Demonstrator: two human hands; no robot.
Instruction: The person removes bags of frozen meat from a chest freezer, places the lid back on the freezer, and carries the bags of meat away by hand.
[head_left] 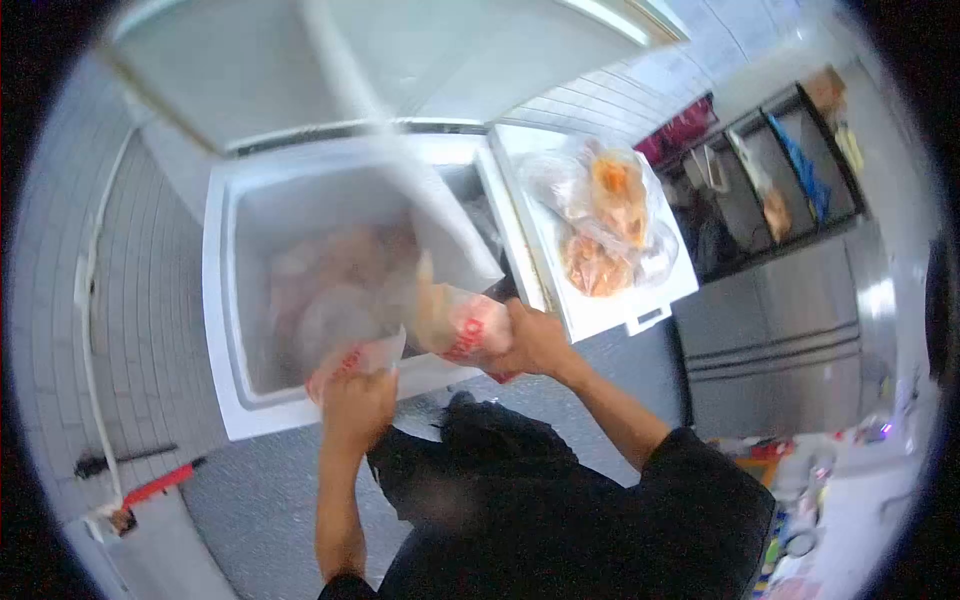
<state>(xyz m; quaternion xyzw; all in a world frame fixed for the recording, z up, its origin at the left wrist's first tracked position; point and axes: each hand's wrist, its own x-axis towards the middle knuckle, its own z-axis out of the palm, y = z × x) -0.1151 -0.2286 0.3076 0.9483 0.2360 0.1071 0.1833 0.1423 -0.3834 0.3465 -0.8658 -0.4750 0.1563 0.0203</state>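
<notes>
An open white chest freezer (222, 330) stands before me, with pale, misted-over packages (340, 265) lying inside. Over its front edge, my right hand (540, 340) grips a clear plastic bag with red lettering (472, 330); it holds something pale pink and yellowish, perhaps poultry. My left hand (358, 402) is closed on another piece of plastic bag with red print (345, 362), at the front rim. Whether the two pieces of plastic are one bag, I cannot tell. Mist and blur hide much of the freezer's contents.
The freezer's raised lid (270, 70) leans up at the back. Right of the opening, bagged orange and pale food (612, 220) rests on a white closed lid (645, 300). Farther right are a dark rack (770, 180) and a steel cabinet (790, 350).
</notes>
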